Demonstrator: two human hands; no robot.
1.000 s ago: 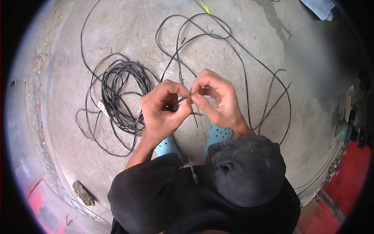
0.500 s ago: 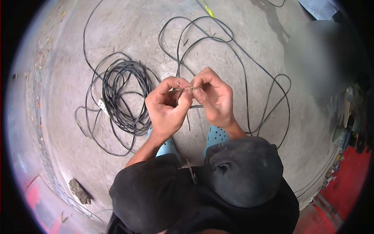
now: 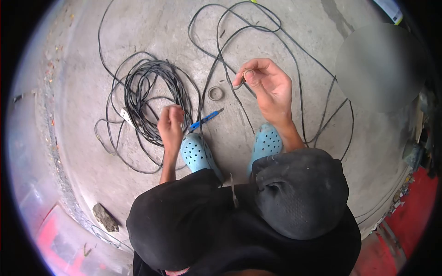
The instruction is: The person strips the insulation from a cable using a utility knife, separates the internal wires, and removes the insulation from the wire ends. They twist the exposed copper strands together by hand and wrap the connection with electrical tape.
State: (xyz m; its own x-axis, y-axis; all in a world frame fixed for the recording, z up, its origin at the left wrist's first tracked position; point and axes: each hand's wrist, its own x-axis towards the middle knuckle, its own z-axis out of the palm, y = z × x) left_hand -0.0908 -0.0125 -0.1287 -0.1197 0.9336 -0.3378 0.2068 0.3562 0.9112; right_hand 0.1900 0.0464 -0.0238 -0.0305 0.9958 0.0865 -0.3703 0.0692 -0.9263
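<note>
Our right hand (image 3: pixel 267 85) pinches the thin black wire (image 3: pixel 239 99) near its end; our left hand (image 3: pixel 171 125) is curled shut above the blue cutter (image 3: pixel 206 120), whether holding anything we cannot tell. The wire looks light and floppy, best gripped close to the tip.

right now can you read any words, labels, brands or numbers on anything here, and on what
None can be read.
The blue-handled tool on the concrete floor shows no lettering.
The small white tag on the coiled black cable is too small to read.
The light blue clogs show only holes, no brand.

Likely workshop yard: bare concrete floor (image 3: pixel 285 32), cable coil (image 3: pixel 152 99).
</note>
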